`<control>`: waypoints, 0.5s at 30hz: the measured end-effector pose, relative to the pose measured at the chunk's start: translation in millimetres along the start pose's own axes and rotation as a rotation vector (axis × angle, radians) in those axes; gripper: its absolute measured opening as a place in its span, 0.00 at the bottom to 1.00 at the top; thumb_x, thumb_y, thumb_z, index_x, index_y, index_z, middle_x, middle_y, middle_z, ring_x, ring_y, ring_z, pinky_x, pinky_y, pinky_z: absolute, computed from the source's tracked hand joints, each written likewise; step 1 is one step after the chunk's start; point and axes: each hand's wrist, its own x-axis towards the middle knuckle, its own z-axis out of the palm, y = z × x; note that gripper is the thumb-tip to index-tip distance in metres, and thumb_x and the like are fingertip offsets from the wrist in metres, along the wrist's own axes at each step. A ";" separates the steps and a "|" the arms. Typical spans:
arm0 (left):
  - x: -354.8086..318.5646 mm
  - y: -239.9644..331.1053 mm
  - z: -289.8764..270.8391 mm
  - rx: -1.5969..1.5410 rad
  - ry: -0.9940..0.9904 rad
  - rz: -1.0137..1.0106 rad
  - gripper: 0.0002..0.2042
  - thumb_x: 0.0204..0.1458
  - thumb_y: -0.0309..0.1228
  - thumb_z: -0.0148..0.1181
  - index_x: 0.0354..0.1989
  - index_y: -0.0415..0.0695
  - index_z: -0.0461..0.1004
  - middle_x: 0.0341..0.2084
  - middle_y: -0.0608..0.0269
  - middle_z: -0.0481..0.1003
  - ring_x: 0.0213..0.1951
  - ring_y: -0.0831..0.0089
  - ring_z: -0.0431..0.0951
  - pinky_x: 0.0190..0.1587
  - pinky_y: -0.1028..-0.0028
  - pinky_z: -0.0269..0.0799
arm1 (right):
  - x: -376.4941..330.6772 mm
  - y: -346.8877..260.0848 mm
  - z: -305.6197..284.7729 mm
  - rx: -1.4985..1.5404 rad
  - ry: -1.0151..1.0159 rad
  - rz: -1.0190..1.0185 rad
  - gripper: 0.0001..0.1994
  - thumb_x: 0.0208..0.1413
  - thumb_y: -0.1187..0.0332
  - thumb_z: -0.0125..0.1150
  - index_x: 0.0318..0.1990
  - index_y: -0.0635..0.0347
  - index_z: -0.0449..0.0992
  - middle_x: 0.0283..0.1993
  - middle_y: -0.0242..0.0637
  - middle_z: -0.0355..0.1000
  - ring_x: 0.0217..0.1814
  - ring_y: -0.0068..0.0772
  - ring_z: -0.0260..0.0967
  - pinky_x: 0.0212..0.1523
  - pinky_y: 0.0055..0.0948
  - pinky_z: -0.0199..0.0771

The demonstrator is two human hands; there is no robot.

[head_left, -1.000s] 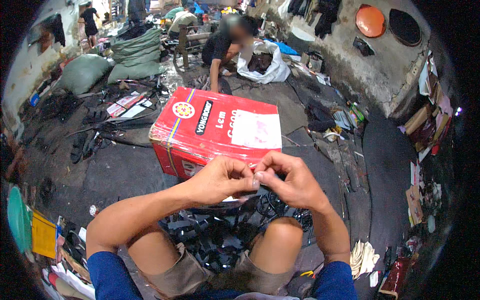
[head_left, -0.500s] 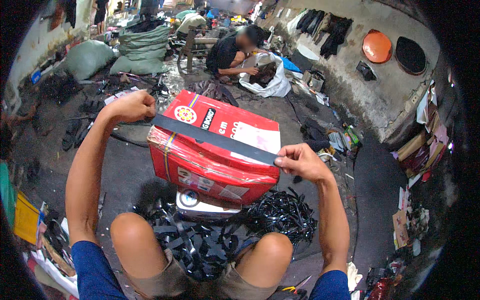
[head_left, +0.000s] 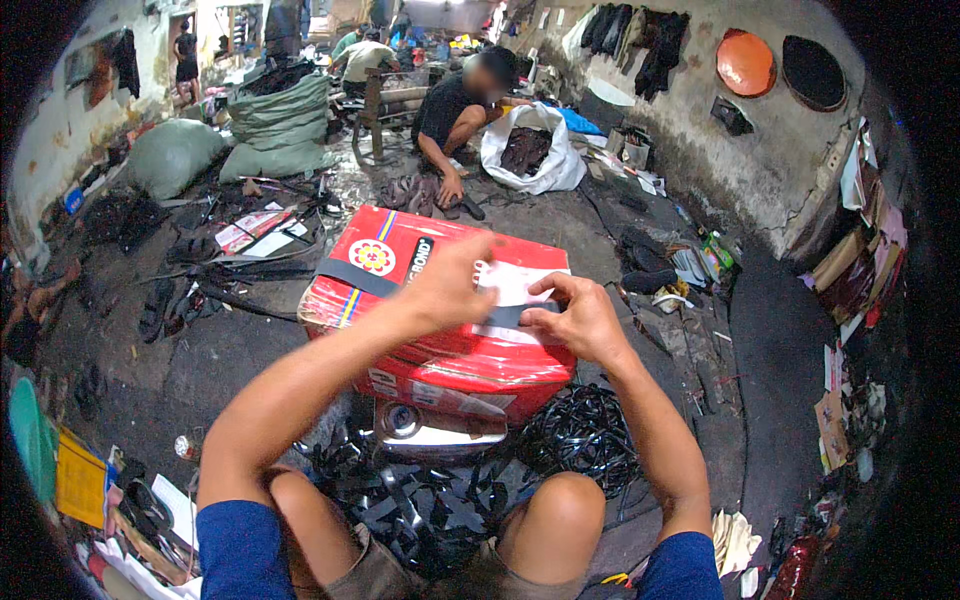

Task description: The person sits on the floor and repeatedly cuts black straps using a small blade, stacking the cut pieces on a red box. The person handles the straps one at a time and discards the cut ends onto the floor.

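Note:
A black flat strip (head_left: pixel 358 279) lies across the top of a red cardboard box (head_left: pixel 450 345) wrapped in clear film. My left hand (head_left: pixel 445 285) hovers over the middle of the strip, blurred, thumb and fingers apart. At the strip's right end my right hand (head_left: pixel 580 318) pinches it between thumb and bent fingers, close to the lid. The red box rests on a smaller white box (head_left: pixel 450 437) between my knees. Cut black pieces (head_left: pixel 420 510) are heaped below it, and a tangle of thin black strips (head_left: pixel 580 435) sits to the right.
Ahead, a crouching person (head_left: pixel 460 110) reaches to the floor beside a white sack (head_left: pixel 535 150) of dark pieces. Green sacks (head_left: pixel 280 115) stand far left. A yellow crate (head_left: pixel 82 480) is at the left; paper scraps (head_left: pixel 855 250) lie along the right wall.
My left hand has let go of the strip's left end and moved right over the box. The strip now lies flat on the lid. The crouching person's hand has reached to the floor.

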 end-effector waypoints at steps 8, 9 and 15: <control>-10.0 15.1 48.3 -0.197 -0.082 -0.095 0.16 0.47 0.29 0.70 0.45 0.40 0.79 0.33 0.56 0.78 0.34 0.66 0.78 0.38 0.67 0.75 | -23.4 -8.1 -10.5 -0.076 0.092 -0.036 0.15 0.49 0.60 0.74 0.42 0.53 0.81 0.37 0.40 0.80 0.40 0.45 0.79 0.43 0.44 0.78; -10.9 14.9 49.0 -0.173 -0.078 -0.090 0.14 0.48 0.29 0.70 0.44 0.41 0.80 0.33 0.56 0.77 0.34 0.66 0.78 0.38 0.67 0.75 | -26.0 -7.5 -11.1 -0.092 0.102 -0.073 0.14 0.49 0.60 0.74 0.41 0.53 0.82 0.38 0.39 0.80 0.40 0.44 0.79 0.43 0.43 0.78; -12.1 20.9 45.7 -0.115 -0.113 -0.093 0.11 0.51 0.32 0.70 0.40 0.41 0.83 0.37 0.54 0.78 0.38 0.57 0.81 0.42 0.63 0.77 | -33.8 -3.5 -13.9 -0.175 0.163 -0.250 0.10 0.51 0.62 0.72 0.39 0.53 0.85 0.38 0.35 0.77 0.42 0.42 0.75 0.44 0.40 0.77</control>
